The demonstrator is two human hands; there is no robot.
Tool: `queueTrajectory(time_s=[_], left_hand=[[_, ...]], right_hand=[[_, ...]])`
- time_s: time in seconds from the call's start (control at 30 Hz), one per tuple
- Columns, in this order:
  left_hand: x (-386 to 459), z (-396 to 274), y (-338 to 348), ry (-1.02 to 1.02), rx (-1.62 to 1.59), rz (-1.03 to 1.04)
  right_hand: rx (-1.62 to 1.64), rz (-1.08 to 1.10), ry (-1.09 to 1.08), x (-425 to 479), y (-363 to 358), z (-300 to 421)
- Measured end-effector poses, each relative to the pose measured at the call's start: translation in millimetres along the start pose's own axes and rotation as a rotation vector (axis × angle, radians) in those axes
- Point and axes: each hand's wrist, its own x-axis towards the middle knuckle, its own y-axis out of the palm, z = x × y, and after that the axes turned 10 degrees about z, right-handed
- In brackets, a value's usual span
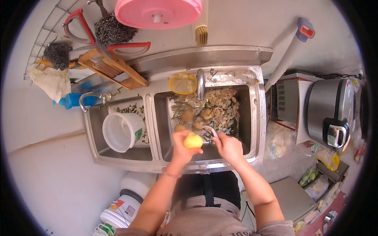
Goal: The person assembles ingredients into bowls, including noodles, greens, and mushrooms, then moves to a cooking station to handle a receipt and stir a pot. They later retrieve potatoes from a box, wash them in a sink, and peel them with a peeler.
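A peeled yellow potato (193, 141) is gripped between the fingers and thumb of my left hand (182, 149), above the front of the right sink basin (203, 153). Just to its right, my right hand (230, 147) holds a peeler (211, 129) by its end, the curved head pointing away from me and a little apart from the potato. Beneath both hands, several brown unpeeled potatoes (207, 113) lie in the basin beside a heap of peelings and vegetable scraps (224, 106).
A white plastic bucket (122, 132) leans in the left basin. The faucet (201, 84) and a yellow-rimmed strainer (183, 83) are at the back edge. A wooden grater (113, 69) stands back left; a rice cooker (327, 112) is at the right.
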Motion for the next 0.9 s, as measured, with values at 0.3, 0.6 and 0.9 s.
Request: queueTrajectory(time_s=[0.3,0.6,0.9], left_hand=[[13,-21,13,-0.579,-1.139,-0.212],[16,-21,26,-0.727,-1.082,-0.345],[11,-19,23,-0.522,-0.912,-0.146]], right_hand=[[0.175,-0.274,-0.287,-19,4,7],[-0.006,-0.242,-0.263,-5,5,6],[0.059,-0.074,-0.202,-6,-2,8]])
